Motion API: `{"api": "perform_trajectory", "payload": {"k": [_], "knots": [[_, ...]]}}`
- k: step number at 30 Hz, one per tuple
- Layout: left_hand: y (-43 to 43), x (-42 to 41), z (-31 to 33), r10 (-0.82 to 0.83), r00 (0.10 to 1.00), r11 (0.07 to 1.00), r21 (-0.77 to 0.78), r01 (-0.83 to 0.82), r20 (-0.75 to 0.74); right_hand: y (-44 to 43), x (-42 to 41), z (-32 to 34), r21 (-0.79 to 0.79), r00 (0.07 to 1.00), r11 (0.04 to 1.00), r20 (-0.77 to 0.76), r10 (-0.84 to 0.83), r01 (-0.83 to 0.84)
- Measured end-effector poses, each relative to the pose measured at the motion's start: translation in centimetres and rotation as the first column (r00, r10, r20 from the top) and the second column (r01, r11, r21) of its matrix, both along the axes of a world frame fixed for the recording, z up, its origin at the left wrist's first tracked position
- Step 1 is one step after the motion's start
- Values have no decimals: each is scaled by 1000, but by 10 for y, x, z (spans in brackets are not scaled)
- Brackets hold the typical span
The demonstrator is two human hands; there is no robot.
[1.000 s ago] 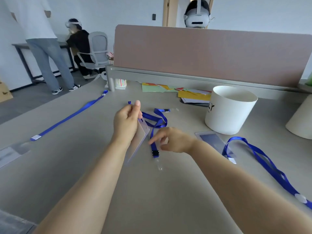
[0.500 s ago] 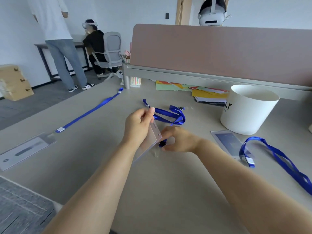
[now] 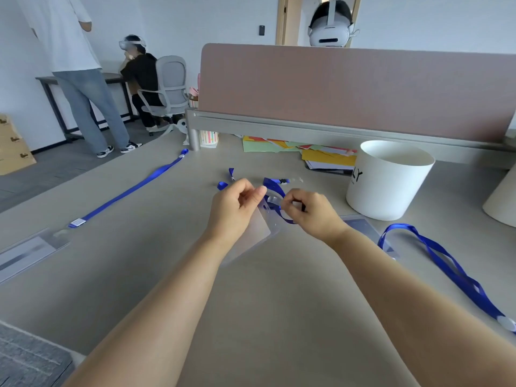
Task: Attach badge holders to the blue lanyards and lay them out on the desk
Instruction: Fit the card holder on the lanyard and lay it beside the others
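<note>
Both hands are closed in fine pinches, held close together above the desk (image 3: pixel 251 303). On the left hand (image 3: pixel 237 210) I see thumb and forefinger nipping the top edge of the clear badge holder (image 3: pixel 259 233), which hangs tilted below the fingers, off the desk surface. The right hand (image 3: pixel 310 210) has its fingers curled around the end of the blue lanyard (image 3: pixel 275 188), right at the holder's top edge. The fitting in that grip is blurred, so I cannot tell whether it is through the slot. The strap loops under the right hand and trails back onto the desk behind both hands. A second lanyard (image 3: pixel 131 188) lies straight at far left. A third lanyard (image 3: pixel 446 263) curls at right, near a white bucket (image 3: pixel 388 180).
</note>
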State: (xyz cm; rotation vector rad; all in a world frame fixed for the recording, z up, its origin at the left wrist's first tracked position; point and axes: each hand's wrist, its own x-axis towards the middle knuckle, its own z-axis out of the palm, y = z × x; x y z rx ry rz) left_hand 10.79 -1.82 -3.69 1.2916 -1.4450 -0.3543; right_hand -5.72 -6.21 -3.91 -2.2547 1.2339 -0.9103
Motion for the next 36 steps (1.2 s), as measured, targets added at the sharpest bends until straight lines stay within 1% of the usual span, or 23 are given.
{"api": "perform_trajectory", "payload": {"k": [3, 7, 9, 12, 17, 19, 23, 25, 28, 32, 36], "knots": [[-4, -17, 2, -83, 997, 996, 14, 83, -5, 3, -23, 10, 24, 997, 998, 55, -57, 56], [-10, -42, 6, -181, 984, 983, 36, 180, 1, 12, -57, 17, 59, 977, 991, 167, -129, 121], [-11, -56, 6, -241, 970, 970, 32, 240, 40, 16, -74, 17, 75, 965, 985, 204, -165, 153], [-12, -78, 5, -321, 942, 946, 76, 315, 101, 22, -96, 14, 93, 951, 979, 239, -199, 181], [-11, -100, 1, -387, 898, 920, 154, 360, 209, 28, -119, 6, 177, 896, 964, 366, -250, 197], [-9, -102, -3, -411, 881, 911, 148, 386, 232, 29, -123, 4, 185, 893, 964, 377, -247, 188], [-4, -101, -10, -401, 855, 911, 40, 411, 329, 33, -121, -4, 206, 916, 969, 345, -205, 139], [-4, -100, -12, -383, 848, 912, 2, 411, 366, 35, -117, -9, 245, 924, 962, 327, -198, 120], [-5, -97, -16, -374, 828, 905, -33, 425, 418, 39, -113, -12, 300, 912, 952, 372, -174, 59], [-6, -94, -19, -372, 807, 898, -41, 438, 459, 41, -111, -12, 337, 881, 942, 444, -162, 3], [-6, -93, -19, -361, 813, 906, -37, 423, 457, 42, -111, -9, 324, 885, 946, 445, -139, -15]]}}
